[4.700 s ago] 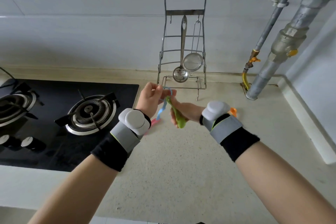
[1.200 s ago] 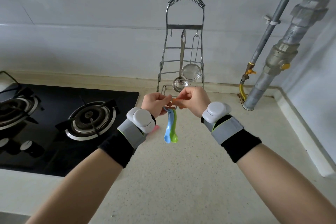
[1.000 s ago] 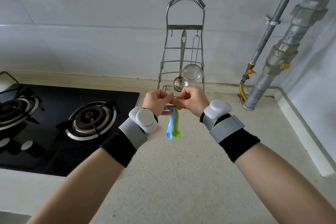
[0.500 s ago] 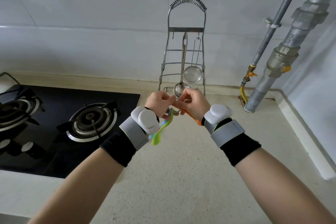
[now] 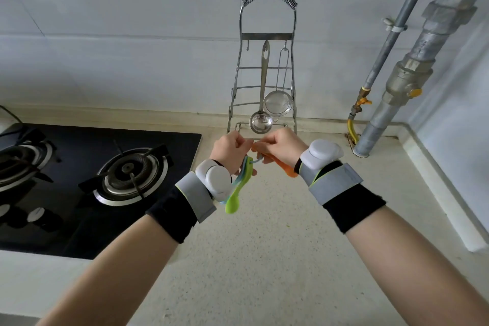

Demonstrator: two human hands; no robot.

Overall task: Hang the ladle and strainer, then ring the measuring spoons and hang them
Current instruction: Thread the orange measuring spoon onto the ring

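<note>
On the wire rack [image 5: 267,34] at the back wall hang a steel ladle [image 5: 261,120] and, to its right, a mesh strainer [image 5: 278,105]. Just in front of the rack's base my two hands meet above the counter. My left hand [image 5: 230,151] pinches a small ring [image 5: 257,159] that carries a green measuring spoon [image 5: 234,200] and a blue one, mostly hidden behind it; both slant down to the left. My right hand [image 5: 283,146] grips an orange measuring spoon [image 5: 284,167] with its handle end at the ring.
A black gas hob [image 5: 92,182] with two burners fills the left side. Metal pipes [image 5: 402,74] with a yellow valve run down the right corner. A raised ledge borders the speckled counter [image 5: 264,259] on the right.
The green and blue spoons, held vertical a second ago, have swung down to the left. The orange spoon has come out below my right hand, at the ring.
</note>
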